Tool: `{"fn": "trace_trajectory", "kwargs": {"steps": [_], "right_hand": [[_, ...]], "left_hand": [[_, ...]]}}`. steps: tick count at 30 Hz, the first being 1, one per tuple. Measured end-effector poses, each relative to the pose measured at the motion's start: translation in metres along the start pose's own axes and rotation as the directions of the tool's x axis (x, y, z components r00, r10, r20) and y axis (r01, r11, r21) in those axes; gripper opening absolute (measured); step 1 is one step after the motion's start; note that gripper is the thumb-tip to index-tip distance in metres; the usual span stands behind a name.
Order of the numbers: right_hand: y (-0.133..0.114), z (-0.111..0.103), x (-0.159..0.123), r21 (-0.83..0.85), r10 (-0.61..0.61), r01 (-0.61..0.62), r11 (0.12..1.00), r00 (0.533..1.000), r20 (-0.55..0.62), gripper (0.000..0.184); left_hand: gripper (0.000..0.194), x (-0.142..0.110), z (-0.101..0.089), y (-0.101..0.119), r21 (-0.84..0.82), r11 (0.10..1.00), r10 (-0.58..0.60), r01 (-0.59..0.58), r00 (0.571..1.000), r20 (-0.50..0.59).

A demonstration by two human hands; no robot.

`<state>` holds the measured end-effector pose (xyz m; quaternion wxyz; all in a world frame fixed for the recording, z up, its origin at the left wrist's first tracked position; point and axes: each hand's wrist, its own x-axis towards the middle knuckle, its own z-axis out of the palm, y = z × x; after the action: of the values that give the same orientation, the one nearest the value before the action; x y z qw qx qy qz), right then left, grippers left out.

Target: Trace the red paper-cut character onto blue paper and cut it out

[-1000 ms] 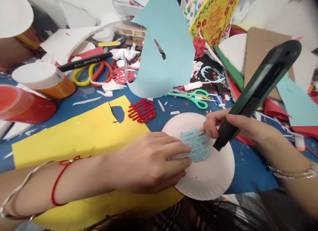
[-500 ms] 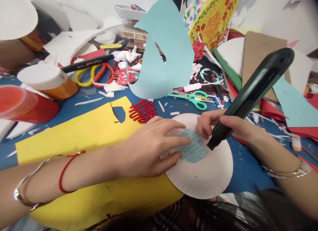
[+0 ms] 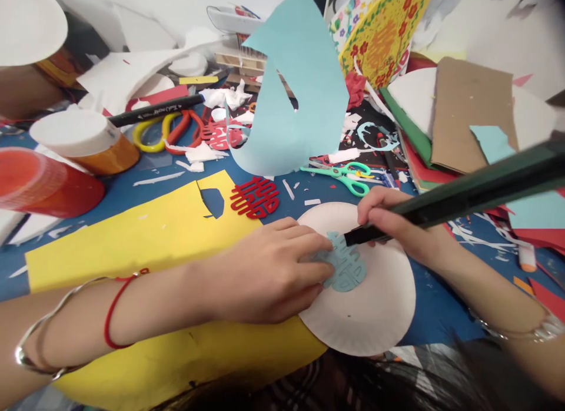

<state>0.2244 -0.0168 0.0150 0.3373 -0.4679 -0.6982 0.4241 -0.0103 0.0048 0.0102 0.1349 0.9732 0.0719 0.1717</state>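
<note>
A white paper plate (image 3: 375, 314) lies upside down on the blue table. A light blue paper cutout (image 3: 348, 267) of a double-happiness character sits on it. My left hand (image 3: 273, 272) rests on the plate's left side, fingers pinching the cutout's left edge. My right hand (image 3: 388, 219) grips a long dark green glue gun (image 3: 477, 190), tilted low, with its tip touching the cutout's top edge.
A yellow paper sheet (image 3: 145, 240) lies under my left arm. A red cutout (image 3: 253, 198), teal scissors (image 3: 346, 175), a curled blue paper sheet (image 3: 295, 99), a tape roll (image 3: 83, 140) and red cups (image 3: 39, 187) crowd the table behind. Cardboard (image 3: 472, 113) and paper scraps pile at right.
The glue gun has swung from steeply upright to nearly level, its tip now on the cutout's top. My left fingers have curled in from stretched flat to a pinch.
</note>
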Motion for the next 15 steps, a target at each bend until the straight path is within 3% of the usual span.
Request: {"fn": "trace_trajectory", "kwargs": {"steps": [2, 5, 15], "right_hand": [[-0.006, 0.007, -0.005, -0.121, -0.029, 0.027, 0.992, 1.0, -0.01, 0.007], [-0.007, 0.015, -0.01, -0.252, -0.08, 0.061, 0.966, 0.995, -0.064, 0.014], [0.001, 0.025, -0.014, -0.361, -0.123, 0.069, 0.93, 0.984, -0.129, 0.012]], "left_hand": [[0.025, 0.0, 0.001, 0.0, 0.023, 1.0, -0.004, 0.004, 1.0, 0.021], [0.026, 0.0, 0.0, -0.001, 0.047, 0.999, -0.021, 0.019, 0.999, 0.039], [0.026, -0.001, 0.0, -0.003, 0.067, 0.998, -0.027, 0.02, 0.995, 0.101]]}}
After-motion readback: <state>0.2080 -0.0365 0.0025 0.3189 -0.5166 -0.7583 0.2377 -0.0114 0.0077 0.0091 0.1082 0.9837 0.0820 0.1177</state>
